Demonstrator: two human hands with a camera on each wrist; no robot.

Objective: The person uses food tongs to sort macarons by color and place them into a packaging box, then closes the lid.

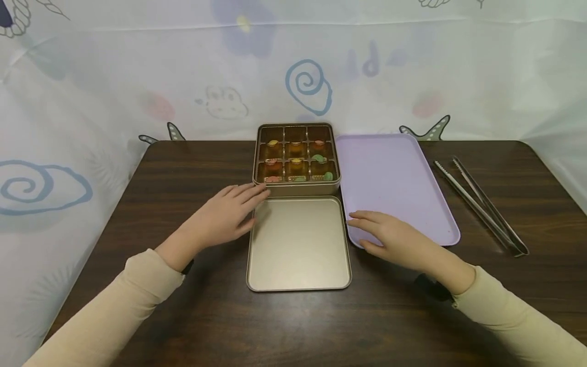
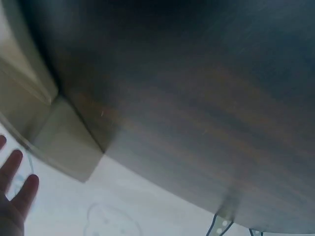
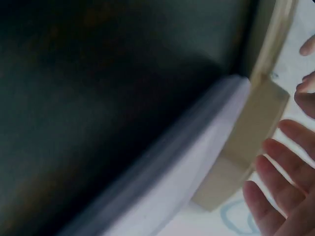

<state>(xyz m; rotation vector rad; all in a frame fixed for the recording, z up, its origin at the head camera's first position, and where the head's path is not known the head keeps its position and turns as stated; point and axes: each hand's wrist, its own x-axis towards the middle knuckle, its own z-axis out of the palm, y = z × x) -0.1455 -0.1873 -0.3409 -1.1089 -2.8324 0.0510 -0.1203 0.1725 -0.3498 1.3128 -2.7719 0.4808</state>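
A gold tin box stands at the back middle, its divided insert holding several small pink, yellow and green pieces. Directly in front of it lies a flat, gold rimmed lid. My left hand hovers with extended fingers at the box's front left corner, over the lid's left edge. Above the near left corner of a lilac tray, my right hand has its fingers spread towards the lid. Both palms look free of any object; fingers show apart in the right wrist view.
Metal tongs lie spread on the dark wooden table, right of the tray. A white patterned curtain hangs behind the table's back edge. The tray sits close against the box's right side.
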